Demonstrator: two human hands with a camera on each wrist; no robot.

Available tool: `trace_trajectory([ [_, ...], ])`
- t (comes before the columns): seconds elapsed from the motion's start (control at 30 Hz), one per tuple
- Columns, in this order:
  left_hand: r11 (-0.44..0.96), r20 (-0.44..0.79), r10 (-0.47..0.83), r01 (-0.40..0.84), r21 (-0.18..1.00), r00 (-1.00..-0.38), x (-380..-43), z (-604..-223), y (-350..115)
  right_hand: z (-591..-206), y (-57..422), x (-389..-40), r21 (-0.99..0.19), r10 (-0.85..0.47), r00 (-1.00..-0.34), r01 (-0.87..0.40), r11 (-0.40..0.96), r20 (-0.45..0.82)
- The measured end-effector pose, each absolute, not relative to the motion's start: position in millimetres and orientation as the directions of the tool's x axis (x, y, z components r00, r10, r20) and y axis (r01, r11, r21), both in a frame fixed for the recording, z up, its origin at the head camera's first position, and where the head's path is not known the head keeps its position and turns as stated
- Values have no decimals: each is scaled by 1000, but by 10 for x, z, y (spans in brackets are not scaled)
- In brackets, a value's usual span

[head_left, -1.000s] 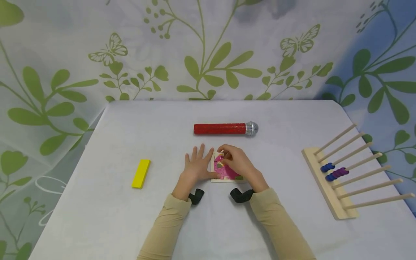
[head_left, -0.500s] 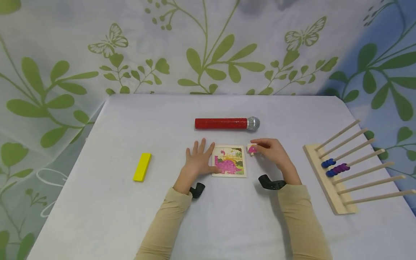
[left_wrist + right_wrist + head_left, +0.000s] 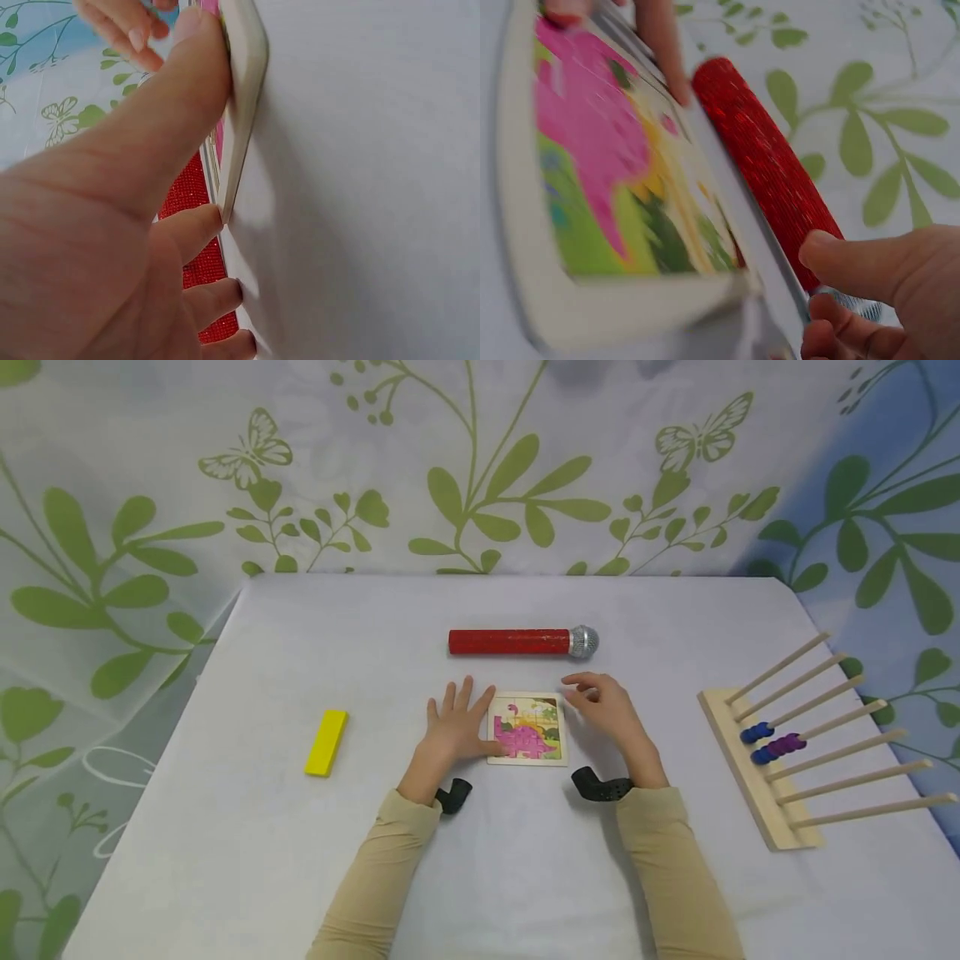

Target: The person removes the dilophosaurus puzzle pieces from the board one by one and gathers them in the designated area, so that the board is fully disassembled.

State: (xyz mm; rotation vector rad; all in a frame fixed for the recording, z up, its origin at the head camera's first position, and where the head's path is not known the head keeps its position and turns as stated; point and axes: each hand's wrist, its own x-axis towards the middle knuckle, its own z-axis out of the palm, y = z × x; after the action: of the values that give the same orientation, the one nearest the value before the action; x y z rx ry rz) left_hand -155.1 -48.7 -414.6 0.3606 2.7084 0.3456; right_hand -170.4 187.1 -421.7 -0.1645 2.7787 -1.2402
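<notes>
square pale-wood-framed pink-dinosaur puzzle [image 3: 527,728]: flat on white cloth [image 3: 495,852] | left hand [image 3: 453,728]: fingers splayed, thumb on puzzle | right hand [image 3: 609,712]: loosely bent beside it, nothing visibly held | risk: puzzle could skid if right fingertips bump it

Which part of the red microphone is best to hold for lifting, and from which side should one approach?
Probably midway along its red handle, from above, closing across its width: it is long, straight and lies crosswise. The puzzle and left hand lie on its near side, so reaching low looks awkward.
</notes>
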Motion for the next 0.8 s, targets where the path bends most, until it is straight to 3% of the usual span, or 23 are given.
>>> trace_trajectory([
  [0.23, 936, -333, 304, 216, 276, -893, -1564, -4134, -490, -4216, 1538, -1603, -668, -316, -948, -213, 713, -35],
  [0.8, 945, -352, 288, 205, 255, -891, -1573, -4128, -467, -4184, 1480, -1638, -616, -321, -943, -202, 762, -87],
])
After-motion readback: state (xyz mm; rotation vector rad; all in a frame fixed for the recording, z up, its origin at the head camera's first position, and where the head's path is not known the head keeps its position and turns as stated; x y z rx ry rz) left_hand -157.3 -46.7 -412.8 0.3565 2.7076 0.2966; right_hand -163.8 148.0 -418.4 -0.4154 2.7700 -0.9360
